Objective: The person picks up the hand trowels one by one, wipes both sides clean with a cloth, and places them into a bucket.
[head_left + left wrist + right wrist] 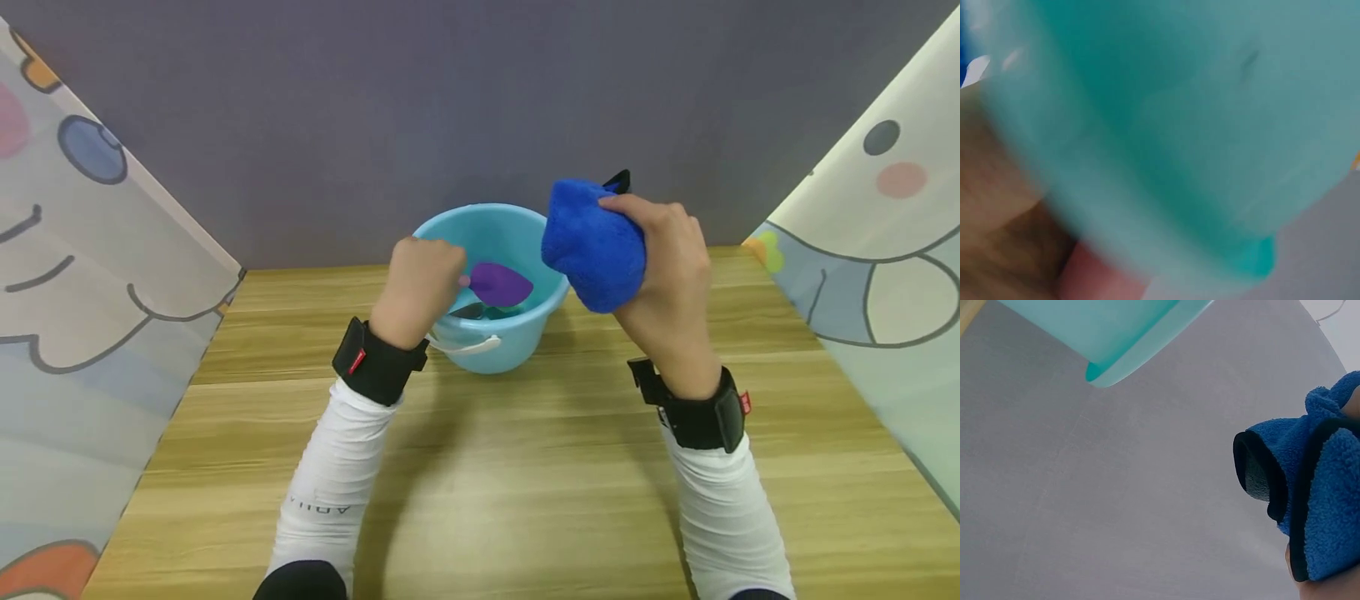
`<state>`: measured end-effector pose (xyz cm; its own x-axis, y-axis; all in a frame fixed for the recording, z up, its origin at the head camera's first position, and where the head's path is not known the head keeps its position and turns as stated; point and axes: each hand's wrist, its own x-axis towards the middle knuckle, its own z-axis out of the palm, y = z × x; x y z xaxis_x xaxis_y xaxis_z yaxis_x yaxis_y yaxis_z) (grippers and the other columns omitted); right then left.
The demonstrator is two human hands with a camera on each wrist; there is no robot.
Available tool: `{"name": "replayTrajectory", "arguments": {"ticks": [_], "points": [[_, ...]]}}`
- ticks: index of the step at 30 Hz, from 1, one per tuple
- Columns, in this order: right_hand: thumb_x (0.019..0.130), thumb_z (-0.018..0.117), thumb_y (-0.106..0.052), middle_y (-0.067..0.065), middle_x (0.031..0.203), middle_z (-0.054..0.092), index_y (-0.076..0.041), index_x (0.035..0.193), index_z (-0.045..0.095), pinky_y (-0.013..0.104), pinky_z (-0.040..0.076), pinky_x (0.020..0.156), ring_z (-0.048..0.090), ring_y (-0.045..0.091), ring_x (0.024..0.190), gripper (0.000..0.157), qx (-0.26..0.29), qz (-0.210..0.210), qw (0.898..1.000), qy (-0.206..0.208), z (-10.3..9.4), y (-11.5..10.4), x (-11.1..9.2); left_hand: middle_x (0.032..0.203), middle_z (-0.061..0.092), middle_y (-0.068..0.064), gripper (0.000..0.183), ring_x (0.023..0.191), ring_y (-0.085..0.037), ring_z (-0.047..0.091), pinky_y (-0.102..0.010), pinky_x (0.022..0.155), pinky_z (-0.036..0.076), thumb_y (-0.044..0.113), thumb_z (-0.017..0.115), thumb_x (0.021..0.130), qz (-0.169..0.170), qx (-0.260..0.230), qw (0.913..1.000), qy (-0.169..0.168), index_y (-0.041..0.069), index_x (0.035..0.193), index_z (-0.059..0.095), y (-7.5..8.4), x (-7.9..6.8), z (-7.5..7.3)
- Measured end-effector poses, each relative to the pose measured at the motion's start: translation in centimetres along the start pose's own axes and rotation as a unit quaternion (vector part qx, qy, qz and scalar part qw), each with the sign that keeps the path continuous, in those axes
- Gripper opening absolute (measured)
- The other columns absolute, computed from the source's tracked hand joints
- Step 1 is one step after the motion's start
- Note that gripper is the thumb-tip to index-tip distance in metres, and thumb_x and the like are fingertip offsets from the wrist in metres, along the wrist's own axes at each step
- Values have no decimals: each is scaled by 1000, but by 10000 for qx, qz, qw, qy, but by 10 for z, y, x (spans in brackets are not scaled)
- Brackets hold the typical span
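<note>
A light blue bucket (502,354) stands on the wooden table near the back wall. At its left rim my left hand (418,287) grips the handle of a purple toy shovel (501,285), whose blade is over the bucket's opening. The left wrist view is mostly filled by the blurred bucket (1222,137), with a pinkish piece (1100,275) by the hand. To the right of the bucket, my right hand (671,267) holds a bunched blue cloth (596,246) above the table. Dark edging shows on the cloth (1335,506) in the right wrist view.
Dark and green items (472,311) lie inside the bucket, partly hidden by the shovel. A white bucket handle (468,346) hangs at the front. A grey wall (480,100) rises behind, with cartoon-printed panels (892,233) on both sides of the wooden table (510,475).
</note>
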<state>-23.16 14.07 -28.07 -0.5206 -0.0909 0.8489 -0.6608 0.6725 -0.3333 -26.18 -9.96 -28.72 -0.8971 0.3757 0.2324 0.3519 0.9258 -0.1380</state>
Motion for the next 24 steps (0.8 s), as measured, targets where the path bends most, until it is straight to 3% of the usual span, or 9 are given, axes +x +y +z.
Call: {"name": "replayTrajectory", "arguments": {"ticks": [3,5,7,10,15,20,22,24], "points": [[62,84,-5,28,105,67,-8,117,60,58,41,83,57,39,94,60,62,8,10000,-18,1,0,0,59,36,1,34,57,-15,47,-36,51,48,24,71,85,102,-378,9976,-570,14,57,54,0,7,8],[63,85,-6,28,104,67,-8,117,60,58,41,83,57,40,94,60,73,-7,10000,-34,2,0,0,60,35,1,36,59,-15,39,-31,49,36,20,71,85,116,-639,9943,-846,15,56,49,0,11,12],[63,85,-6,28,104,67,-8,117,59,58,41,83,56,40,94,60,77,-8,10000,-40,2,0,1,60,35,1,38,59,-15,35,-30,50,27,17,70,84,130,-868,9911,-998,16,55,46,0,13,14],[63,85,-7,28,104,67,-8,117,60,58,41,83,57,40,94,60,61,-5,10000,-63,2,0,0,60,34,1,40,59,-15,34,-29,51,25,22,73,83,98,-1084,9877,-1126,16,55,44,0,14,15],[61,85,-7,28,106,67,-8,118,61,58,41,83,57,40,95,62,39,21,9999,-116,1,0,0,61,37,2,39,62,-15,41,-30,52,29,40,71,84,-73,-1166,9831,-1409,15,59,53,0,14,14],[61,85,-6,26,108,68,-7,119,61,59,42,83,58,41,96,63,0,-1,9997,-235,1,1,-2,68,48,1,34,73,-19,52,-35,62,41,45,59,92,-131,-996,9789,-1778,14,82,67,2,14,12],[63,84,-8,26,110,68,-7,121,60,59,43,84,58,40,97,63,-57,-6,9995,-319,1,2,-2,70,46,0,36,76,-20,52,-38,66,43,46,55,94,-140,-946,9781,-1850,13,83,65,2,14,11],[62,85,-8,26,111,67,-8,122,60,59,43,85,58,40,98,64,-99,89,9992,-374,2,3,-3,73,53,1,36,80,-20,55,-41,71,48,46,53,95,-137,-960,9781,-1844,14,90,67,2,13,11]]}}
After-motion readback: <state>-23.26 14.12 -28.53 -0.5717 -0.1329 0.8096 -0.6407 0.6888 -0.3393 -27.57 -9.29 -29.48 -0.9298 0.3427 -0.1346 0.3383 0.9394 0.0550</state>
